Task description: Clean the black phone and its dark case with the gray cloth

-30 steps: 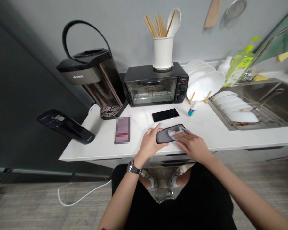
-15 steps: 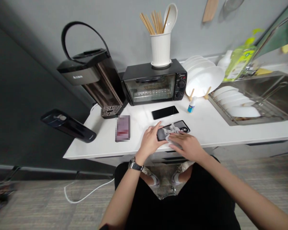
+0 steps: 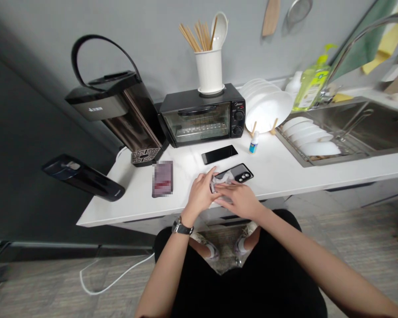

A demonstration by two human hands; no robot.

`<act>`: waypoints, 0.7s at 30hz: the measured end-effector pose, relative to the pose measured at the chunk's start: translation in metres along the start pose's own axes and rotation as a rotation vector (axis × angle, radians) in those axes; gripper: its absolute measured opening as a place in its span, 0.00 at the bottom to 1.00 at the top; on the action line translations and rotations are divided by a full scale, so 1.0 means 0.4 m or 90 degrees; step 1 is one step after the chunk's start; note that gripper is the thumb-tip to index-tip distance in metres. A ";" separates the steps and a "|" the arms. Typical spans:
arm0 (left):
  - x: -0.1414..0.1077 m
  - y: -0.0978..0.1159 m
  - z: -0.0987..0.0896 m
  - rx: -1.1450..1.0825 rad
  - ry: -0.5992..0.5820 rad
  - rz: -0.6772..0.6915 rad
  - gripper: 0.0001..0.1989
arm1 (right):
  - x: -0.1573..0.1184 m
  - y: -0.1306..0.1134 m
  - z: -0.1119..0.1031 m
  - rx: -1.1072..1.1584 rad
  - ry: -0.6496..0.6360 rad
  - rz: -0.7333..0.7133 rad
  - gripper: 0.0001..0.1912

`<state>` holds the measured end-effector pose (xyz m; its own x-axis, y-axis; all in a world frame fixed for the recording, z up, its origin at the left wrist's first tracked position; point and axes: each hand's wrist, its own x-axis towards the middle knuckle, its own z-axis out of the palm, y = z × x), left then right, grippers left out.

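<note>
A phone case (image 3: pixel 236 172) with a black rim, a see-through grey back and round camera holes lies on the white counter near its front edge. My left hand (image 3: pixel 200 191) grips the left end of the case between thumb and fingers. Under the fingers of my right hand (image 3: pixel 239 199), a crumpled whitish tissue (image 3: pixel 223 177) is pressed against the left part of the case. Just behind the case rests a black phone (image 3: pixel 220 154), screen up. A small spray bottle (image 3: pixel 254 142) with a blue label stands to the right of the phone.
Along the wall stand a black water dispenser (image 3: pixel 119 104), a toaster oven (image 3: pixel 202 115) bearing a chopstick holder (image 3: pixel 209 70), and racked plates (image 3: pixel 268 110). A blurred purple packet (image 3: pixel 162 178) and a dark flask (image 3: pixel 84 177) lie left. The sink (image 3: pixel 378 123) is right.
My right hand and the tissue have slid left along the case towards my left hand, leaving the camera-hole end uncovered. The whole view has shifted slightly.
</note>
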<state>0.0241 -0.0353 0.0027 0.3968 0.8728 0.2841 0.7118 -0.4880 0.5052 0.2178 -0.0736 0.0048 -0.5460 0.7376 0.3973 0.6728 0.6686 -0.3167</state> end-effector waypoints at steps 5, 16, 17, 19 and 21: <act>0.002 0.012 0.002 -0.013 0.007 0.010 0.51 | -0.068 0.138 -0.072 -0.116 0.043 0.087 0.22; -0.009 -0.003 -0.007 0.023 0.010 0.016 0.45 | 0.003 -0.016 0.005 0.033 -0.003 -0.011 0.21; -0.011 -0.002 -0.007 0.022 0.014 0.017 0.46 | -0.013 0.008 -0.011 0.024 -0.005 -0.001 0.20; -0.011 0.003 -0.005 0.012 0.018 0.019 0.48 | -0.044 0.074 -0.044 -0.025 0.010 0.039 0.19; -0.008 0.007 -0.002 0.001 0.019 0.025 0.50 | -0.059 0.129 -0.063 -0.090 0.041 0.084 0.20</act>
<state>0.0244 -0.0396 0.0041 0.4066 0.8527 0.3279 0.6974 -0.5216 0.4915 0.2779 -0.0587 0.0007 -0.4182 0.8074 0.4161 0.8026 0.5430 -0.2470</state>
